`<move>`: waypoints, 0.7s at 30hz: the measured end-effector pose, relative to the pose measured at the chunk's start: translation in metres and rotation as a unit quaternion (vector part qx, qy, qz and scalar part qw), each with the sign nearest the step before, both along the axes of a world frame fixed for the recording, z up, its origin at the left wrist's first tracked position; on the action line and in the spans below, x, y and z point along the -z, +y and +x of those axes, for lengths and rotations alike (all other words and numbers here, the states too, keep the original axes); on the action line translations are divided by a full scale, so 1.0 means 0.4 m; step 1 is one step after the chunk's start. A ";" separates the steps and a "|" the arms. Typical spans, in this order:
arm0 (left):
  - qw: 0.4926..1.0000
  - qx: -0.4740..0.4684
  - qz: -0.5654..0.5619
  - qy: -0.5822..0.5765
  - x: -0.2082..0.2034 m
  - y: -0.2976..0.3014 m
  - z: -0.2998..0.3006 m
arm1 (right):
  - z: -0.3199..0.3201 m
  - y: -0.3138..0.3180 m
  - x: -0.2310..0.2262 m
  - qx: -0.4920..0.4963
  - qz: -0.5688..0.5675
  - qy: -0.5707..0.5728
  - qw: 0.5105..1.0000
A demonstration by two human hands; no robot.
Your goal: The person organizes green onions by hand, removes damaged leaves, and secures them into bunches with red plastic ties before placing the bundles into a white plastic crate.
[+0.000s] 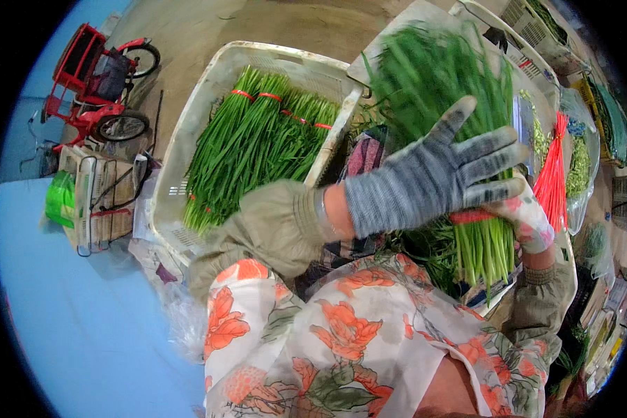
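My left hand (pixel 435 174), in a grey striped knit glove, stretches across a loose-leaved bunch of garlic chives (pixel 486 252). Its fingers are spread and hold nothing. Partly hidden behind it, my right hand (pixel 528 217), in a white floral glove, is closed on the lower part of that bunch. A red band (pixel 472 217) lies around the stems just under my left fingers. The stem ends point toward me, and the blurred green leaves fan out away from me over a light board (pixel 370 64). To the right hangs a fan of red ties (pixel 555 177).
A white plastic crate (pixel 180 150) on the left holds several chive bunches (pixel 251 150) with red bands. Clear bags (pixel 579 167) with green scraps and another crate (pixel 521 28) are at the right. A red tricycle (pixel 87 94) stands far left, beyond a wire-framed box (pixel 104 202).
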State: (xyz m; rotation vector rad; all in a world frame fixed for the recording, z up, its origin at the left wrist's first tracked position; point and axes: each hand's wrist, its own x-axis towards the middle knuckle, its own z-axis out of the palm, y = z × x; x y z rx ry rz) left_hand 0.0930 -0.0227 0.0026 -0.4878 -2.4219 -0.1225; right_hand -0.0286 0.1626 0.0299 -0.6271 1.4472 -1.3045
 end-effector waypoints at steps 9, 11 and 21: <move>0.928 -0.014 0.163 -0.334 -0.151 -0.189 0.232 | 0.062 -0.262 -0.082 -0.333 0.026 -0.024 0.942; 0.923 -0.070 0.221 -0.308 -0.127 -0.262 0.293 | -0.007 -0.301 0.009 -0.259 0.068 0.056 0.962; 0.597 -0.521 0.296 -0.534 0.185 -0.551 0.547 | -0.113 -0.353 0.437 0.050 0.015 0.621 0.782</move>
